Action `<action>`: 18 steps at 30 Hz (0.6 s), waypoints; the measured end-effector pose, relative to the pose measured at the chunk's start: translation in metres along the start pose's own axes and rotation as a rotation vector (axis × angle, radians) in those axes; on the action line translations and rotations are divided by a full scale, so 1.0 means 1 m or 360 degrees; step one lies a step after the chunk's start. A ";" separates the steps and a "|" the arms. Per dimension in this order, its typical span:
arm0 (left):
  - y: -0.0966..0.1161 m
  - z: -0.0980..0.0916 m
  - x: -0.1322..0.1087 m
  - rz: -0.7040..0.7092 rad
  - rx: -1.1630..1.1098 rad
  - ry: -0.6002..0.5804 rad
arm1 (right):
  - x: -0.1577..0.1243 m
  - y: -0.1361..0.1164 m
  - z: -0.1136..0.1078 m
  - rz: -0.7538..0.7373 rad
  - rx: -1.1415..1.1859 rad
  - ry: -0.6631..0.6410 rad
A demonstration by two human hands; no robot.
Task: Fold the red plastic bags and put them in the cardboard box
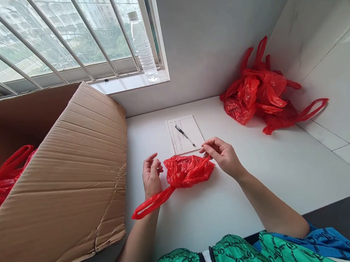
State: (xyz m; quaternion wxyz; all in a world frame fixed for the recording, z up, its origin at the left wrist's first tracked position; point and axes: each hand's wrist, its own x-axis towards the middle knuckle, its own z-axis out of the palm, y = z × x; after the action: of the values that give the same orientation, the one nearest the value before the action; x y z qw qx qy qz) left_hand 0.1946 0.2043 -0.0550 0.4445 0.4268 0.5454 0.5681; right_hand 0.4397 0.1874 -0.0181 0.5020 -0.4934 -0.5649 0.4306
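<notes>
A red plastic bag (190, 171), crumpled into a small bundle, lies on the white tabletop (205, 209) between my hands. One of its loop handles stretches to the lower left and passes over my left wrist. My left hand (152, 175) is just left of the bundle, fingers loosely curled and apart, with nothing visible in them. At the bundle's right end, my right hand (219, 153) pinches a corner of the bag between thumb and fingers. Just behind the bundle is a notebook (197, 125) with rows of small marks and a black pen (184, 135) across it.
An open cardboard box (83, 166) stands at left with red plastic bags (6, 180) inside. A heap of red bags (259, 90) sits in the back right corner against the walls. A clear water bottle (144, 48) stands on the sill by the barred window.
</notes>
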 end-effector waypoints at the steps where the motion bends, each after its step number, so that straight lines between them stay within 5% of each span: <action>1: 0.003 -0.001 -0.002 0.0040 0.0144 -0.0110 | 0.001 0.001 -0.002 -0.0007 -0.0153 0.0015; 8: 0.011 0.001 -0.013 0.0504 0.1393 -0.0847 | 0.000 0.006 -0.009 0.0097 -0.0963 -0.0614; 18: 0.004 -0.003 -0.010 0.0614 0.1505 -0.0817 | -0.003 0.007 -0.010 0.0168 -0.0960 -0.0861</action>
State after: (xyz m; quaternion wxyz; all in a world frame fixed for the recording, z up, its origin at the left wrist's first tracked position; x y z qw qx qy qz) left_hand 0.1934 0.1942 -0.0511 0.2118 0.7954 0.5271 0.2113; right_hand 0.4502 0.1854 -0.0246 0.1453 -0.5158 -0.7513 0.3851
